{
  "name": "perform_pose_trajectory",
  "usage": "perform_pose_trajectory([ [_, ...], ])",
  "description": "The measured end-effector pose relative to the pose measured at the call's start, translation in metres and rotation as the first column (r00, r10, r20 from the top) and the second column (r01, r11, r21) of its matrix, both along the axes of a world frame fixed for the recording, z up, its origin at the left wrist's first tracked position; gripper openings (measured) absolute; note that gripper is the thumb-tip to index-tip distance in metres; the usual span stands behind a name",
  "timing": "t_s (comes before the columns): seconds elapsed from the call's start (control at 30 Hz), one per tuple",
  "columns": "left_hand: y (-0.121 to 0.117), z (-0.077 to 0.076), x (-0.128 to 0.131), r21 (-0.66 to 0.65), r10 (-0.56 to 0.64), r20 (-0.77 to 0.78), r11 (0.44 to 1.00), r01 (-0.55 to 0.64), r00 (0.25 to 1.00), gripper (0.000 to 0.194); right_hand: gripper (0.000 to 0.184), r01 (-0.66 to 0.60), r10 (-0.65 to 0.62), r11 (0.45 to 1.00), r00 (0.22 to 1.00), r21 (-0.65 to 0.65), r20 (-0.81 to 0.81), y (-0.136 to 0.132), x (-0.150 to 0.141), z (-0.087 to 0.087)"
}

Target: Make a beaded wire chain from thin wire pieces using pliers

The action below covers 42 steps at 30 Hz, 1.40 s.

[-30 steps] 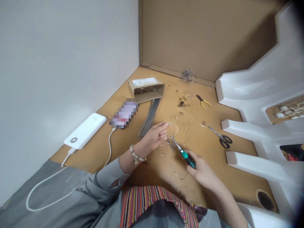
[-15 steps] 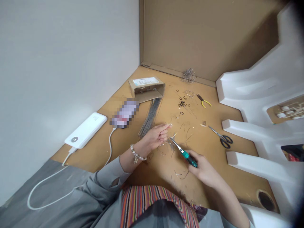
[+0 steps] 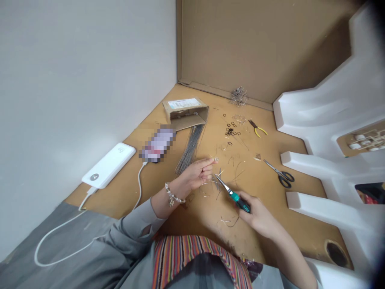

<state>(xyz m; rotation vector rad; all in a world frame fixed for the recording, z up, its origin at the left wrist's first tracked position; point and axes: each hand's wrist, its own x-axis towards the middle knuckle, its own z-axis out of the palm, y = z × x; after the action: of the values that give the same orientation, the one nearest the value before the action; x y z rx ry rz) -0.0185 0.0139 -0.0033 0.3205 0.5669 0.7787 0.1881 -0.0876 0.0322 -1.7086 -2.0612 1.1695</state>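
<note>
My left hand [image 3: 197, 173] rests over the brown board with its fingertips pinched on a small clear bead or wire end, too small to name. A beaded bracelet [image 3: 173, 195] circles that wrist. My right hand [image 3: 258, 214] grips green-handled pliers [image 3: 233, 194], whose thin jaws point up-left and end just below my left fingertips. Bent pieces of thin wire [image 3: 228, 172] lie scattered under and around both hands. A bundle of straight grey wires [image 3: 190, 147] lies just left of my left hand.
A small cardboard box [image 3: 185, 111], black rings [image 3: 231, 130], yellow-handled pliers [image 3: 257, 128], black scissors [image 3: 279, 174] and a wire tangle [image 3: 238, 95] lie further back. A phone [image 3: 157, 145] and white power bank [image 3: 108, 165] with cable sit left. White foam [image 3: 331, 120] borders the right.
My right hand with the green pliers has shifted slightly right and down, and the jaws sit a little nearer the left fingertips. My left hand has barely moved.
</note>
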Motion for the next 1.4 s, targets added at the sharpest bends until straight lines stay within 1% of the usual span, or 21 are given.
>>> perform_pose_trajectory([
  [0.1,-0.0001,0.0003,0.0001,0.011,-0.009,0.001,1.0,0.009,1.0,0.012,0.035,-0.004,0.004,1.0,1.0,0.008,0.006,-0.0002,0.0004,0.0004],
  [0.23,-0.001,0.0011,0.0008,0.027,-0.007,-0.009,1.0,0.007,1.0,0.013,0.036,0.007,-0.008,1.0,0.999,0.021,0.051,-0.0016,0.0,0.001],
  [0.43,-0.0007,-0.001,0.0006,0.018,-0.008,-0.001,1.0,0.008,1.0,0.012,0.031,0.011,-0.017,0.999,0.992,0.047,0.125,-0.0038,-0.0014,0.002],
  [0.53,0.0002,-0.002,-0.0001,-0.002,-0.023,0.009,1.0,0.023,1.0,0.012,0.03,0.005,-0.008,0.999,0.995,0.032,0.094,-0.0034,-0.0017,0.0014],
  [0.63,0.0004,-0.0006,-0.0003,-0.011,-0.027,0.027,1.0,0.027,0.999,0.013,0.032,-0.006,0.006,1.0,1.0,-0.002,0.015,-0.0019,-0.0012,0.0007],
  [0.73,-0.0002,0.0025,0.0003,-0.004,-0.022,0.038,1.0,0.022,0.999,0.014,0.036,0.005,-0.007,0.999,0.999,-0.035,-0.053,-0.0002,0.0008,0.0012],
  [0.9,-0.002,0.0069,0.0014,0.027,0.018,0.023,0.999,-0.019,1.0,0.013,0.035,0.005,-0.009,0.999,0.997,-0.053,-0.073,-0.0003,0.005,0.0009],
  [1.03,-0.0032,0.0065,0.0012,0.046,0.025,0.033,0.999,-0.026,0.999,0.013,0.03,-0.013,0.012,1.0,0.999,-0.017,-0.038,-0.0012,0.0039,-0.0015],
  [1.13,-0.0027,0.0043,0.001,0.049,0.023,0.032,0.998,-0.025,0.999,0.012,0.034,-0.011,0.011,1.0,1.0,0.016,0.012,-0.0017,0.0016,-0.0017],
  [1.27,-0.0017,0.0023,0.0009,0.06,0.019,0.029,0.998,-0.021,0.999,0.012,0.043,0.005,-0.021,0.995,0.986,0.096,0.163,-0.0038,-0.0005,0.0003],
  [1.4,-0.0019,0.0031,0.0009,0.076,0.026,0.025,0.997,-0.028,0.999,0.013,0.046,-0.002,-0.051,0.984,0.956,0.18,0.29,-0.0079,-0.0016,-0.0005],
])
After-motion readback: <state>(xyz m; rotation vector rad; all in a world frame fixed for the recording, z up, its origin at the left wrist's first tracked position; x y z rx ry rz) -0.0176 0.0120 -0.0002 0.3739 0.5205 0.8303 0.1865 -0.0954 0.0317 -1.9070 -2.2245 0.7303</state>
